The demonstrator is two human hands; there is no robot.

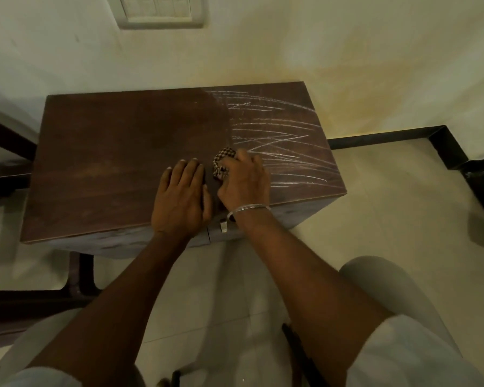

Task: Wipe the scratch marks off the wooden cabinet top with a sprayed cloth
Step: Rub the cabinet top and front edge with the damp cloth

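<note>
A dark wooden cabinet top (pixel 104 157) fills the middle of the head view. White scratch marks (pixel 280 141) cover its right third; the left part shows none. My right hand (pixel 245 180) presses a bunched checkered cloth (pixel 222 163) onto the wood at the left edge of the marks. Most of the cloth is hidden under the fingers. My left hand (pixel 180 196) lies flat on the top just left of the cloth, fingers together, holding nothing. A metal bangle (pixel 248 209) circles my right wrist.
The cabinet stands against a pale wall with a switch plate (pixel 160 9) above. A small metal handle (pixel 223 226) shows on the cabinet front. Dark wooden furniture (pixel 3 152) stands at the left. A black skirting (pixel 403 136) runs along the tiled floor at the right.
</note>
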